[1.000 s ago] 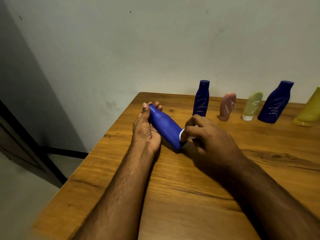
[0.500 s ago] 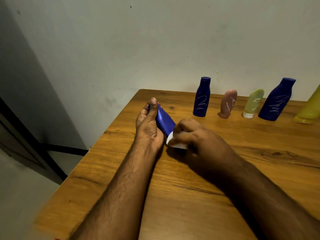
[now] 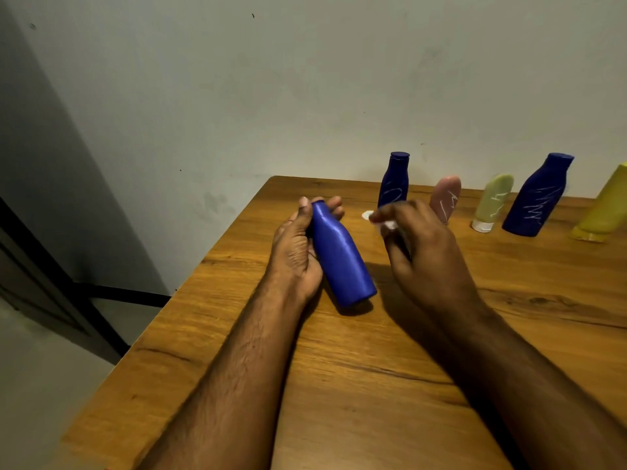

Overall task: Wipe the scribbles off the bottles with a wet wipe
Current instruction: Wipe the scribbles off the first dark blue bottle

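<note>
while the left hand grips the blue bottle near its neck, thumb over the top and fingers curled behind, the bottle lies tilted with its base low toward the person and just over the table. no scribble shows on the side facing the camera. just right of that grip, apart from the bottle, the right hand is raised and blurred, its fingertips pinching a small white wipe. a small white spot sits on the wood beyond the grip. farther right, along the wall, stand a dark bottle, a pink tube, a green tube, a big dark bottle and a yellow tube cut by the edge; the first four carry white scribbles.
</note>
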